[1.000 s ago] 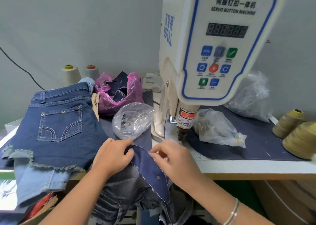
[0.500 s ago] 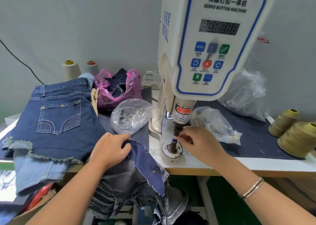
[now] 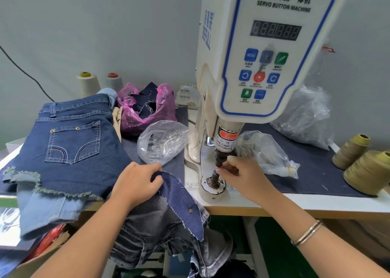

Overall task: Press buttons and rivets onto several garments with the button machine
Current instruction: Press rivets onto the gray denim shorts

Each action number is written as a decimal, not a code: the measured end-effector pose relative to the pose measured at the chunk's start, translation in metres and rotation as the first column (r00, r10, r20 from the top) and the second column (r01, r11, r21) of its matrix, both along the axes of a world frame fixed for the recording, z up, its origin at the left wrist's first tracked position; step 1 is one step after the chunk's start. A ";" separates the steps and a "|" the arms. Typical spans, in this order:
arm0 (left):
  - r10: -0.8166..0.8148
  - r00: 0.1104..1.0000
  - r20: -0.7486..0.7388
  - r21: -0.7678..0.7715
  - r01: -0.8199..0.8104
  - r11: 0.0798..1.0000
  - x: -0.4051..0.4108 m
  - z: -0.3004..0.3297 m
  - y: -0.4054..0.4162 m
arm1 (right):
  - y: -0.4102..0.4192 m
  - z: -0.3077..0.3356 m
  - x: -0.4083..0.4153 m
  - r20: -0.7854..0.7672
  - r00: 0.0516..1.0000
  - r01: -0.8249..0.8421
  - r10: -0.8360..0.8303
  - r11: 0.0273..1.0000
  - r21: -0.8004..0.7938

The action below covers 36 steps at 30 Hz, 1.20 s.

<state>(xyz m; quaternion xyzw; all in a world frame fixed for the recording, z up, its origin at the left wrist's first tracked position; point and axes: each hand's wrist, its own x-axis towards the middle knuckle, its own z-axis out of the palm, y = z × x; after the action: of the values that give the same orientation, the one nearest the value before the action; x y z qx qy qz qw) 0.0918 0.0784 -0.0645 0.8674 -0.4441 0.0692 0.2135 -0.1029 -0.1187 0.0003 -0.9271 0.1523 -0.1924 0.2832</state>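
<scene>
Button machine (image 3: pixel 261 52): smooth white plastic housing with a blue outline, a dark number display and coloured keys; it stands on the table (image 3: pixel 274 201) straight ahead of you.
Press post (image 3: pixel 220 157): dark metal rod under the red warning label, directly above the round metal die (image 3: pixel 213 185) in the machine's base.
Denim strip (image 3: pixel 181 197): dark blue woven cloth with frayed white edges and one metal rivet near its lower end; it hangs over the table's front edge onto crumpled grey jeans (image 3: pixel 152 231).
Your left grip (image 3: pixel 137 185): your left hand lies on the strip's upper end, fingers curled round the cloth and bunching it, just left of the die.
Your right grip (image 3: pixel 240 172): fingertips pressed together, pinching a small part at the top of the die, just below the press post; what the part is, you cannot tell from here.
Shorts (image 3: pixel 69 144): dark blue denim, orange stitching, frayed hem, flat on the table to your left.
Clear bag (image 3: pixel 162 140): crinkled plastic holding small metal pieces, between shorts and machine.
Thread cones (image 3: pixel 367 168): olive, wound, at far right.
</scene>
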 end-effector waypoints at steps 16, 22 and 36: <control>-0.004 1.000 -0.009 0.011 0.004 1.000 0.001 0.001 0.000 | -0.027 0.006 -0.029 0.286 0.950 0.117 -0.126 0.992 0.050; 0.003 1.000 -0.013 0.008 -0.003 1.000 0.002 -0.001 0.001 | -0.089 0.013 -0.037 -0.274 0.817 0.486 -0.508 0.861 -0.149; 0.006 1.000 -0.022 0.015 -0.006 1.000 0.004 -0.004 0.000 | -0.110 -0.007 0.036 -0.483 0.674 0.415 -0.559 0.828 -0.377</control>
<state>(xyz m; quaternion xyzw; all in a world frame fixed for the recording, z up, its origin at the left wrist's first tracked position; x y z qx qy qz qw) 0.0960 0.0782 -0.0690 0.8710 -0.4396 0.0571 0.2119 -0.0671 -0.2287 -0.0067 -0.8919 0.4494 0.0107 0.0492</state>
